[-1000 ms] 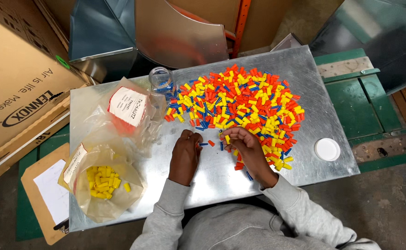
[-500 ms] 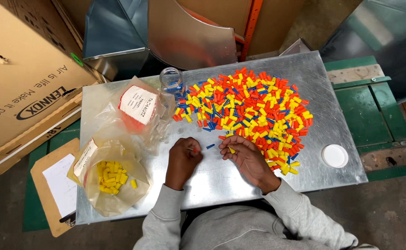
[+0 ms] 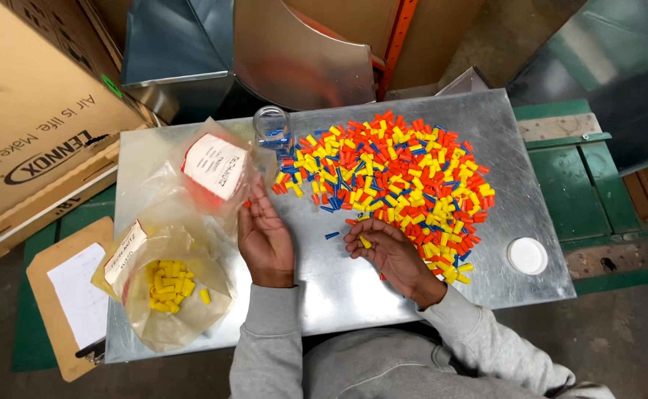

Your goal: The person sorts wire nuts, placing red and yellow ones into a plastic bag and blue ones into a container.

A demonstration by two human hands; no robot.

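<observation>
A person in a grey sweatshirt sits at a sheet-metal table spread with a heap of small orange, yellow and blue plastic caps. The right hand lies palm up at the near edge of the heap, fingers loosely curled, with one yellow cap resting on the fingertips; whether it is pinched or merely lying there cannot be told. A single blue cap lies on the bare metal just left of that hand, between the two hands. The left hand is open and turned palm up, its fingertips at the edge of an upper clear plastic bag bearing a white label, with a small orange cap at the fingertips. Nearer the person and further left, a second clear bag holds a clutch of yellow caps. A small clear jar stands at the far left edge of the heap, and a white round lid lies well apart on the right of the table. A brown clipboard sits off the table's left side.
</observation>
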